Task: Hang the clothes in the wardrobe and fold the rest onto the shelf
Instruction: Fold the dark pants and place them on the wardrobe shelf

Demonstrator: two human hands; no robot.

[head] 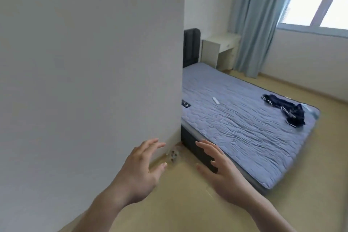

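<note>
A crumpled dark navy garment with white stripes (286, 109) lies near the far right corner of the bed (235, 118), which has a blue-grey quilted cover. My left hand (140, 169) and my right hand (220, 169) are stretched out in front of me above the floor, fingers spread and relaxed, holding nothing. Both hands are well short of the garment. No wardrobe interior, hanger or shelf is in sight.
A large white panel or wall (90, 73) fills the left half of the view. A white remote (215, 100) and a dark device (185, 104) lie on the bed. A white bedside table (219, 49), blue curtain (258, 22) and window stand beyond. Small debris (173, 154) lies at the panel's foot.
</note>
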